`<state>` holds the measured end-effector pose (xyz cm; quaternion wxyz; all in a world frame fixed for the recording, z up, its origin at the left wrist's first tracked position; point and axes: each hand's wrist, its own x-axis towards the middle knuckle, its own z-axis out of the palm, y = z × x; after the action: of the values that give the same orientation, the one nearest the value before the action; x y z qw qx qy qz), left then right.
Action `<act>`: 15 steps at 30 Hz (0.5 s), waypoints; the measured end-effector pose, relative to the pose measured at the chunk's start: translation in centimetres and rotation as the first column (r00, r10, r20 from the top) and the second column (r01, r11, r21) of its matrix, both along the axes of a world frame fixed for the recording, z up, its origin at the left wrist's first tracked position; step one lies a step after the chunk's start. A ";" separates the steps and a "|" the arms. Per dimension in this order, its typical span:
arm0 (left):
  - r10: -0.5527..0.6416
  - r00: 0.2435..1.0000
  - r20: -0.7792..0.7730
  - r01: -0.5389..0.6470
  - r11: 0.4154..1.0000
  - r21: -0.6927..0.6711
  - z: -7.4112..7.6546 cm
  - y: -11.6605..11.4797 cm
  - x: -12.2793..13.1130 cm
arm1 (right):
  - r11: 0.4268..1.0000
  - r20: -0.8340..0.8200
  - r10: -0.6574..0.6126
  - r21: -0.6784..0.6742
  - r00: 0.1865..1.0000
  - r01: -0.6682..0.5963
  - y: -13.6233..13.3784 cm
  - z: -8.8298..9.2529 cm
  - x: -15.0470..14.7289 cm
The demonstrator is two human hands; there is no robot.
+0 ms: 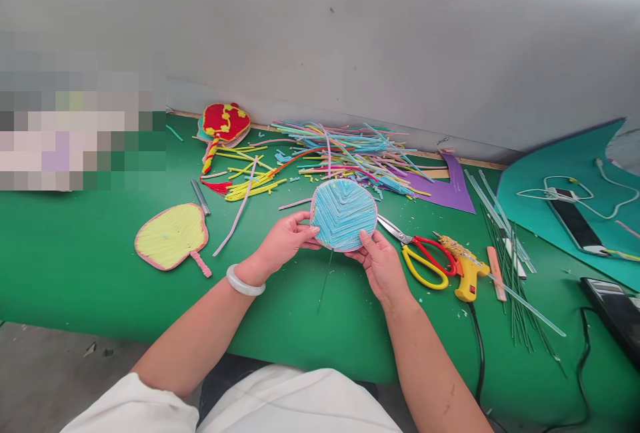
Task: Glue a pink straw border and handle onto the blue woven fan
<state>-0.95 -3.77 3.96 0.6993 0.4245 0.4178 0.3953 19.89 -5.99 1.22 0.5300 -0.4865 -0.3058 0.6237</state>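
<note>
Both hands hold a round blue disc (344,213) covered in light-blue pipe cleaners laid in a chevron pattern, with a pink edge. My left hand (286,241) grips its left edge, thumb on the face; a pale bangle sits on that wrist. My right hand (381,264) pinches the lower right edge from below. The disc is lifted just above the green table (75,253).
A yellow fan (171,237) lies at left, a red and yellow fan (225,123) further back. A pile of coloured pipe cleaners (345,153) is behind the disc. Scissors (423,258), a yellow glue gun (465,266), glue sticks (510,266), a phone (575,220) lie right.
</note>
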 end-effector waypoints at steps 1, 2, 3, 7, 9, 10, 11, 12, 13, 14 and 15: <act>0.001 1.000 0.000 -0.001 1.000 0.006 0.0 0.0 0.0 | 1.000 -0.002 -0.003 0.004 1.000 0.003 0.0 0.0 0.0; 0.004 1.000 0.000 -0.004 1.000 0.012 0.1 0.0 0.0 | 1.000 -0.004 -0.007 0.007 1.000 0.007 0.0 0.0 0.1; 0.013 1.000 0.000 -0.013 1.000 0.020 0.1 0.0 0.0 | 1.000 -0.003 -0.013 0.010 1.000 0.013 0.0 0.0 0.1; 0.089 0.996 -0.007 -0.089 0.995 0.054 0.1 0.1 -0.1 | 1.000 0.000 -0.023 0.010 1.000 0.023 0.1 -0.1 0.2; 0.129 0.992 -0.014 -0.128 0.989 0.069 0.1 0.1 -0.2 | 1.000 -0.002 -0.020 0.009 1.000 0.020 0.1 -0.2 0.1; 0.145 0.989 -0.018 -0.143 0.987 0.074 0.1 0.1 -0.2 | 1.000 -0.004 -0.017 0.008 1.000 0.017 0.1 -0.2 0.1; 0.158 0.987 -0.021 -0.156 0.985 0.079 0.1 0.2 -0.2 | 1.000 -0.005 -0.013 0.007 1.000 0.013 0.1 -0.2 0.1; 0.169 0.985 -0.024 -0.166 0.983 0.083 0.0 0.2 -0.2 | 1.000 -0.006 -0.010 0.007 1.000 0.010 0.0 -0.1 0.0; 0.178 0.984 -0.027 -0.175 0.981 0.087 -0.1 0.2 -0.2 | 1.000 -0.008 -0.006 0.006 1.000 0.006 0.0 -0.1 0.0; 0.186 0.982 -0.029 -0.182 0.979 0.090 -0.1 0.2 -0.2 | 1.000 -0.008 -0.002 0.006 1.000 0.002 0.0 -0.1 0.0; 0.192 0.981 -0.031 -0.188 0.978 0.093 -0.2 0.3 -0.2 | 1.000 -0.008 0.001 0.006 1.000 -0.001 0.0 0.0 0.0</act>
<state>-1.11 -3.48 3.74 0.6301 0.4213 0.4520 0.4702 19.88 -5.96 1.19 0.5322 -0.4821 -0.3058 0.6251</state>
